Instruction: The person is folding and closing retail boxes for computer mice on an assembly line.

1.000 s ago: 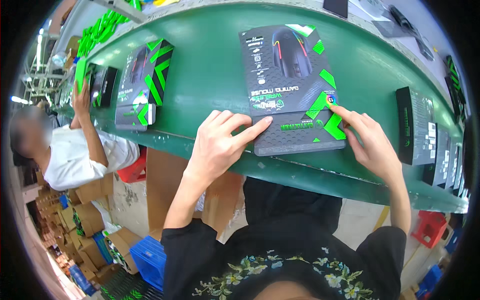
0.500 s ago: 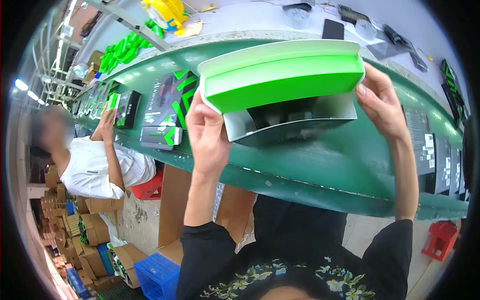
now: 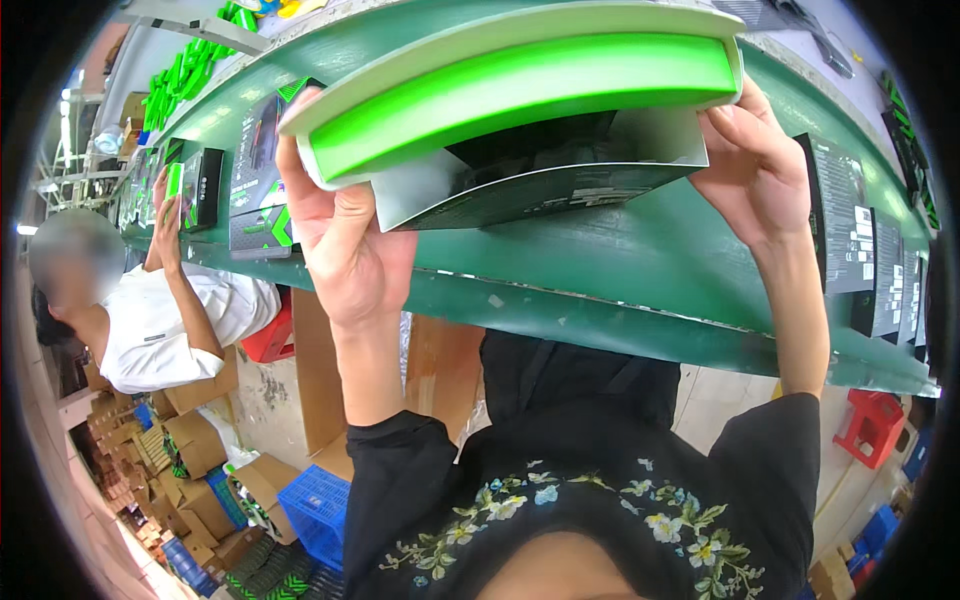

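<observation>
Between my two hands an open dark cardboard box (image 3: 560, 190) is held up over the green work surface. Its lid flap (image 3: 540, 92), bright green inside with a pale rim, is raised along the far side. The opening faces me, showing pale inner walls and something dark and glossy I cannot make out. My left hand (image 3: 350, 245) grips the box's left end, thumb at the near corner and fingers partly hidden behind the flap. At the right end my right hand (image 3: 755, 165) pinches the flap's corner and the side wall.
Printed boxes (image 3: 255, 175) lie left on the green conveyor belt (image 3: 600, 265); more dark boxes (image 3: 845, 215) stand at the right. A co-worker in a white shirt (image 3: 165, 330) handles a box at the left. Below are a blue crate (image 3: 318, 510), cartons (image 3: 195, 440) and a red stool (image 3: 870, 425).
The box appears larger and nearer, and my left hand has shifted left and up in the picture with it. The whole view has tilted, so the belt sits higher now.
</observation>
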Demonstrator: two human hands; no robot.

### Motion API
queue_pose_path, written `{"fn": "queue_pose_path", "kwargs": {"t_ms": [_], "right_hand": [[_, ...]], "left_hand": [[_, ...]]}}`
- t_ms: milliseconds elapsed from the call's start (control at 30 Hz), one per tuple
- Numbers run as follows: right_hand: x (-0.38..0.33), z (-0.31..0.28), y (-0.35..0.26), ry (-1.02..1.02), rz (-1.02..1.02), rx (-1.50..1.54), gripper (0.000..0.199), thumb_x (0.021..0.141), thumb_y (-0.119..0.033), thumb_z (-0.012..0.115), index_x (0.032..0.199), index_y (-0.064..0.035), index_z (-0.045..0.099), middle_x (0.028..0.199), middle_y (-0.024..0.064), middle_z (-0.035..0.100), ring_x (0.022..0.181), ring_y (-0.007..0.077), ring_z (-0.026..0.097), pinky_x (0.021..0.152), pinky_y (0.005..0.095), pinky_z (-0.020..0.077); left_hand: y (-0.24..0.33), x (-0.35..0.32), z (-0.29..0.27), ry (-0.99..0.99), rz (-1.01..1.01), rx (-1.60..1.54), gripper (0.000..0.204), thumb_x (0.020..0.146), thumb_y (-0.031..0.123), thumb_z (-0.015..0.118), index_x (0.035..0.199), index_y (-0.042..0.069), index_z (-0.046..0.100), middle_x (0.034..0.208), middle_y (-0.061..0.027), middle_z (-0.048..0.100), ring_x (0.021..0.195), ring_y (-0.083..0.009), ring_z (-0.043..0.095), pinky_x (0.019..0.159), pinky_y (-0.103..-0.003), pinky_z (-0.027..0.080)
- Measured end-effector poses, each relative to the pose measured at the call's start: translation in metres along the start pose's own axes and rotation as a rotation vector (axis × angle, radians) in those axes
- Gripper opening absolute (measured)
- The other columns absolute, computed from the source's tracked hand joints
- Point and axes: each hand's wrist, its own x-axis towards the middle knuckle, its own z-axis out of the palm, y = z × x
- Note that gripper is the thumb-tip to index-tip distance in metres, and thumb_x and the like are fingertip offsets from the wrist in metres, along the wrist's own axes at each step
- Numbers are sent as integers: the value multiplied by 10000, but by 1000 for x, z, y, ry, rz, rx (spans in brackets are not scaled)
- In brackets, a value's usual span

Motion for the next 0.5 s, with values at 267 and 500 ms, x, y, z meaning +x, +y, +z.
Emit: {"fn": "queue_pose_path", "kwargs": {"t_ms": [267,500], "right_hand": [[11,1,-6,-332,-205,-453,422,882,-281,531,1165,20,618,1354,273,508,1286,357,465,1095,442,318],[-7,-9,-32,-369,-301,-713,505,961,-552,455,1148,-109,606,1338,292,494,1292,365,440,1099,466,290]], "left_hand": [[-20,4,-2,-184,148,147,126,906,186,615,916,69,660,1174,-254,585,1157,-352,536,1019,-472,383],[-12,-3,14,-257,175,199,299,777,-48,447,915,-14,710,1196,-218,568,1158,-307,529,1021,-406,381]]}}
